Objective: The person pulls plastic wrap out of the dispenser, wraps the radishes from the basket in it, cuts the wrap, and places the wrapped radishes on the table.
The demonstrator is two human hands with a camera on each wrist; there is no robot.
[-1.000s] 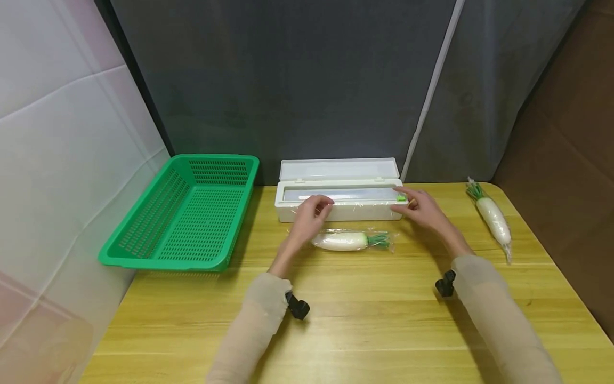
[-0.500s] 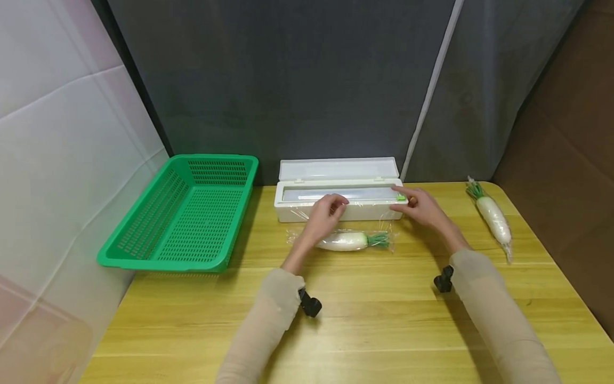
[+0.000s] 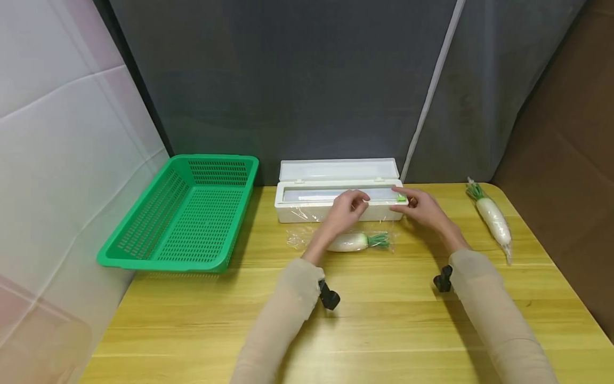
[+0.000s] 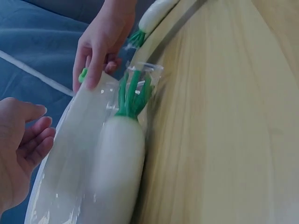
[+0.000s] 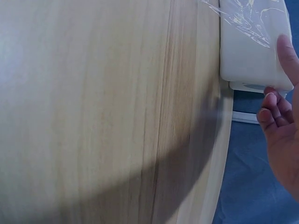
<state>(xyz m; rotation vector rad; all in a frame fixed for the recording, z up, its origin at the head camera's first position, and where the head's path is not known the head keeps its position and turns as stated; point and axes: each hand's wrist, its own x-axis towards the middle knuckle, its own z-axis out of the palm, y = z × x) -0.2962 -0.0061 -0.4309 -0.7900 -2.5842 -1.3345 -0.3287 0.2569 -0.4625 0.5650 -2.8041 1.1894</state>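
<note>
A white cling film dispenser (image 3: pixel 379 213) stands at the back of the table with its lid (image 3: pixel 338 169) raised. Clear film (image 5: pixel 252 28) hangs over its front. My right hand (image 3: pixel 424 208) grips the dispenser's right end beside the green slider (image 3: pixel 401 198), thumb in front. Over the dispenser's front edge, right of its middle, is my left hand (image 3: pixel 346 210); its fingers are loosely bent, and the left wrist view shows nothing between thumb and fingers. A daikon radish (image 3: pixel 347 242) in clear film lies just before the dispenser, partly hidden by the left wrist.
A green perforated basket (image 3: pixel 163 263) sits at the left of the wooden table (image 3: pixel 384 320). Another wrapped daikon (image 3: pixel 494 218) lies near the right edge. Dark cloth (image 3: pixel 288 80) closes off the back.
My left hand has slid rightward along the dispenser's front edge, from left of its middle to right of it. The right hand has stayed at the right end.
</note>
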